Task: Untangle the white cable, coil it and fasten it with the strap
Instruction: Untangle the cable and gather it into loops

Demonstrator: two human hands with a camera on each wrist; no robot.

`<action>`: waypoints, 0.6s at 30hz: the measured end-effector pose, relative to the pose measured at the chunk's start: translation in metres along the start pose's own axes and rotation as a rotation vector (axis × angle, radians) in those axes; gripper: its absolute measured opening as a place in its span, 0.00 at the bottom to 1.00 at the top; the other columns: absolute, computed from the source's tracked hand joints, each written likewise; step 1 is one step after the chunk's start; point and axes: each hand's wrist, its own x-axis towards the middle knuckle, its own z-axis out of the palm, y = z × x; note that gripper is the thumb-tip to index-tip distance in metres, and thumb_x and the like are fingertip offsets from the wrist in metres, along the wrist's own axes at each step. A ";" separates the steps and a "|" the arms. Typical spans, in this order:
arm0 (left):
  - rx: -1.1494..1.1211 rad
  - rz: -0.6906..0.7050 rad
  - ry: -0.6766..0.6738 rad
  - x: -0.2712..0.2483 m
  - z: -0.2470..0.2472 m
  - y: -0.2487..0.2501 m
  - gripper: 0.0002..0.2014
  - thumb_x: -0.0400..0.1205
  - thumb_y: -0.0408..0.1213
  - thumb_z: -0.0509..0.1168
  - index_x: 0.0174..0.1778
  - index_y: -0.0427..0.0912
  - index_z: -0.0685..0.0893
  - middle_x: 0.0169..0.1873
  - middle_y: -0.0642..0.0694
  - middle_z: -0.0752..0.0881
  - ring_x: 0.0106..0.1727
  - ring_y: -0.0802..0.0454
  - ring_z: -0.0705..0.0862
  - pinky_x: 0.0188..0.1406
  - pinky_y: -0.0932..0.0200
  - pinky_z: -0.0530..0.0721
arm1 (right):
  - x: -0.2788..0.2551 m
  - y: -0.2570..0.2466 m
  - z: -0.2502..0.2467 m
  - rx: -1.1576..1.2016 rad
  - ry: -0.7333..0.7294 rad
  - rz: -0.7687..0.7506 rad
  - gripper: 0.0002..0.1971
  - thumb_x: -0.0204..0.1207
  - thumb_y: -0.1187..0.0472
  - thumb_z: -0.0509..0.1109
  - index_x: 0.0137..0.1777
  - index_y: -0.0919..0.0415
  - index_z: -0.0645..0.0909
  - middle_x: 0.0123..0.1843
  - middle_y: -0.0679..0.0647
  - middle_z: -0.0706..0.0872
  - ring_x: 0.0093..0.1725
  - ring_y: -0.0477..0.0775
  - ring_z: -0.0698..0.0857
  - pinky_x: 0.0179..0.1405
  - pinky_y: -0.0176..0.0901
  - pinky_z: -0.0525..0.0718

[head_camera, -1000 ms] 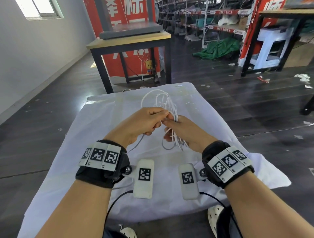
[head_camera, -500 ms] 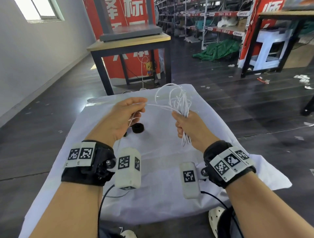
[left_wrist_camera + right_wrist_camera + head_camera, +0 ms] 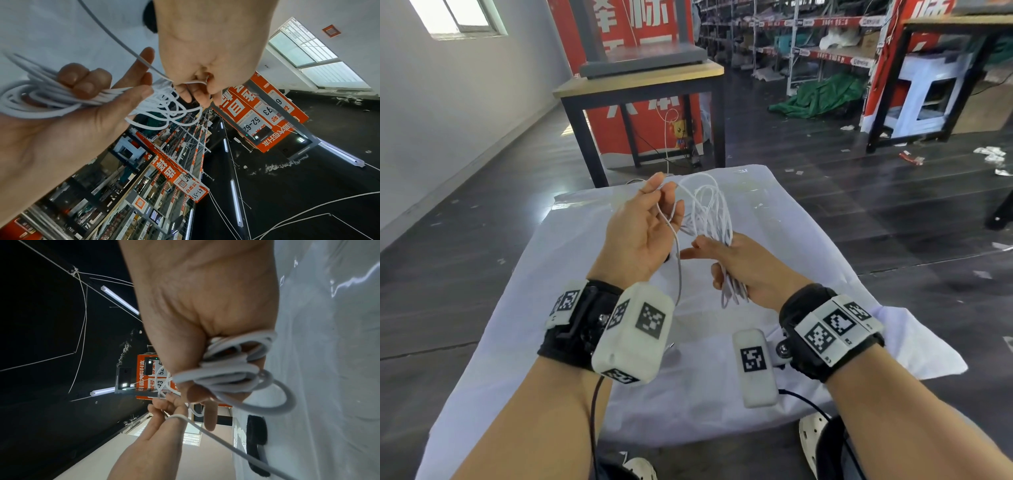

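Observation:
My right hand grips a bundle of white cable loops above the white cloth; the loops stick up past the fist. Just left of it my left hand is raised with the palm turned toward me. It pinches one loose strand, which runs down across the palm to the cloth. The left wrist view shows the bundle in the right fist and the strand under my curled left fingers. The black strap lies on the cloth below the hands, seen in the right wrist view; in the head view my left hand hides it.
A wooden table with black legs stands beyond the cloth's far edge. Shelving, a green tarp and a white stool stand farther back on the dark floor. Cloth edges drop off left and right.
My left hand drew a strand out to the left, then rose and turned palm up close beside the bundle. The right hand kept its grip and shifted slightly right.

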 end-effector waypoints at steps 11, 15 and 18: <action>0.135 0.072 0.002 0.004 -0.010 0.006 0.10 0.85 0.25 0.57 0.52 0.40 0.84 0.39 0.44 0.89 0.36 0.57 0.87 0.49 0.60 0.88 | -0.004 -0.004 -0.001 -0.061 -0.050 0.044 0.10 0.82 0.50 0.65 0.49 0.56 0.80 0.33 0.48 0.84 0.28 0.45 0.77 0.29 0.36 0.76; 0.555 0.187 0.010 0.004 -0.018 0.011 0.08 0.82 0.29 0.65 0.45 0.46 0.86 0.43 0.50 0.91 0.36 0.62 0.83 0.40 0.66 0.78 | -0.006 -0.003 0.001 -0.105 -0.097 0.065 0.08 0.80 0.52 0.68 0.42 0.54 0.79 0.33 0.50 0.78 0.30 0.46 0.74 0.30 0.33 0.76; 0.710 0.245 0.001 0.000 -0.020 0.011 0.08 0.81 0.30 0.66 0.42 0.49 0.85 0.44 0.51 0.91 0.38 0.61 0.80 0.45 0.64 0.75 | -0.004 -0.002 0.002 -0.021 -0.130 0.084 0.09 0.83 0.57 0.65 0.41 0.57 0.76 0.28 0.49 0.74 0.31 0.48 0.77 0.37 0.36 0.82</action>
